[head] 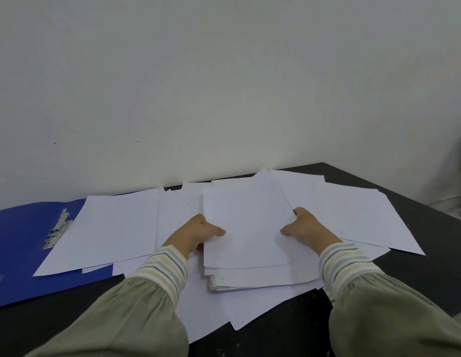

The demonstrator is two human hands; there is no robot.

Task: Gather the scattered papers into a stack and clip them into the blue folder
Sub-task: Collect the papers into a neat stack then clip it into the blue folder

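Paper stack [246, 243] sits mid-table, our left hand [198, 234] and right hand [305, 228] pinching its side edges, thumbs on top. We judge the sheets light, floppy and slippery, so grip both sides near the middle. Loose sheets [113, 228] overlap the open blue folder [18, 243] at left, just beside its clip [56, 229]. Table [417, 266] edge close right; bare room there.

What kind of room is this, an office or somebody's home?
Probably an office or study corner, though little shows. A dark desk stands against a bare pale wall, strewn with white papers, and an open blue folder with a metal clip lies at the left.
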